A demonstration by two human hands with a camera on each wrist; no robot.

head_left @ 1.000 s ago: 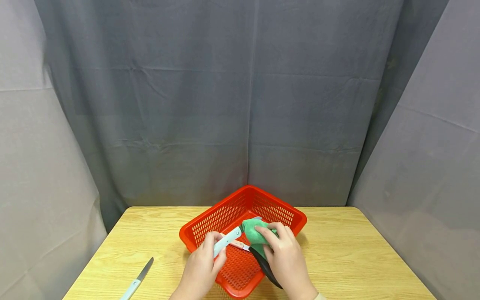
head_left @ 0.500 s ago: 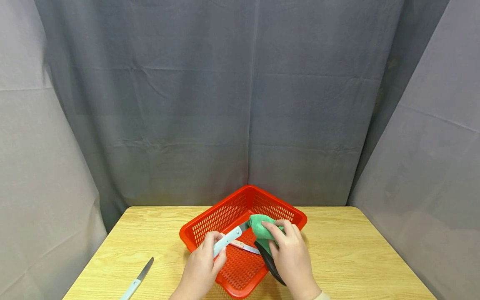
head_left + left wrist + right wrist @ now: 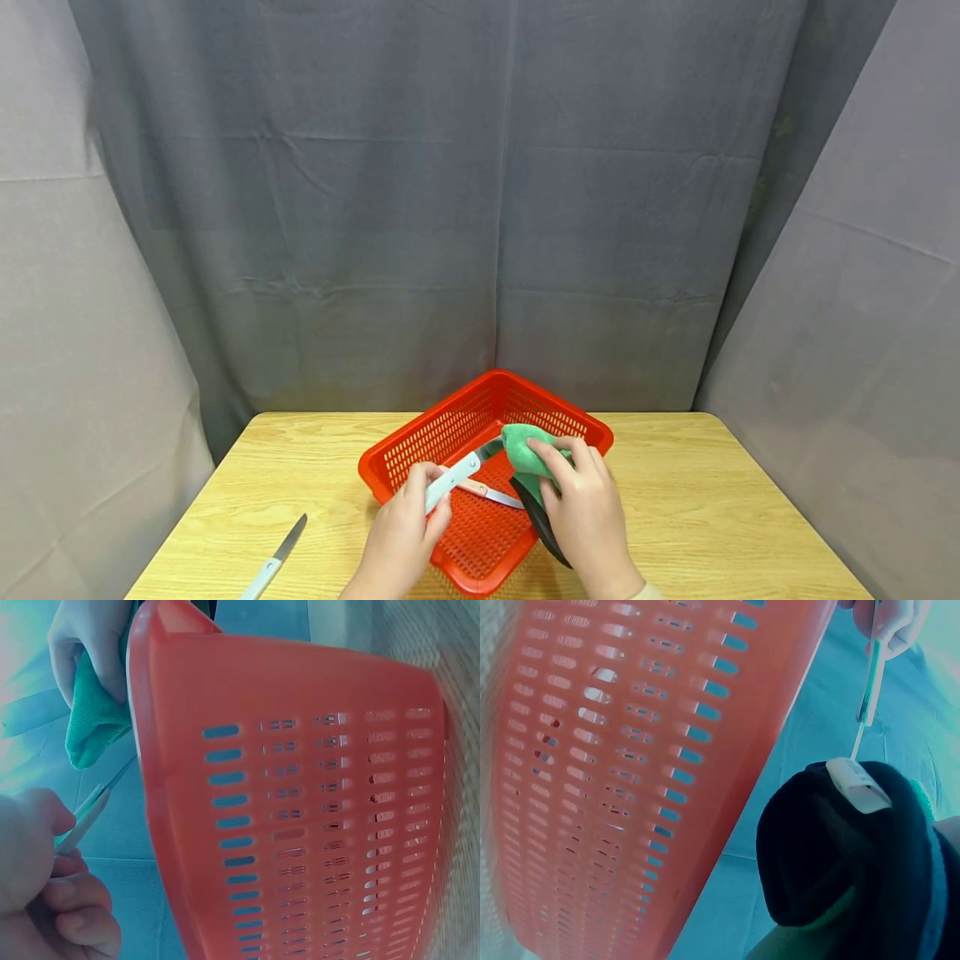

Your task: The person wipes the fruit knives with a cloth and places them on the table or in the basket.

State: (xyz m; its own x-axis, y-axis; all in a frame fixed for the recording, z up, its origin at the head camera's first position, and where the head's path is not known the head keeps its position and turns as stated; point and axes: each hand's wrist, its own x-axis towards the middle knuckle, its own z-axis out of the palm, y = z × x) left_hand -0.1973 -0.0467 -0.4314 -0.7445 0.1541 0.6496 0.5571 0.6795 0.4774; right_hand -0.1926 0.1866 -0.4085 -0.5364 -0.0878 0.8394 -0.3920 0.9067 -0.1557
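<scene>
My left hand (image 3: 397, 537) grips a knife (image 3: 453, 482) by its pale blue handle above the red basket. The blade points right, its far end meeting or hidden by a green cloth (image 3: 525, 450). My right hand (image 3: 591, 508) holds this cloth between thumb and fingers; whether the cloth presses on the blade I cannot tell. A black side of the cloth (image 3: 810, 847) with a white tag hangs down in the right wrist view. In the left wrist view the knife (image 3: 90, 814) lies just below the green cloth (image 3: 96, 724), outside the near basket wall.
The red perforated basket (image 3: 480, 582) stands on the wooden table (image 3: 712, 517) between and beneath my hands. Inside it lies a knife with a pink handle (image 3: 474, 488). Another knife with a pale handle (image 3: 262, 577) lies on the table at the left. Grey curtains surround the table.
My right hand has shifted the cloth right and slightly away along the blade, exposing more of it. The pink-handled knife's blade now shows too. The left hand has barely moved.
</scene>
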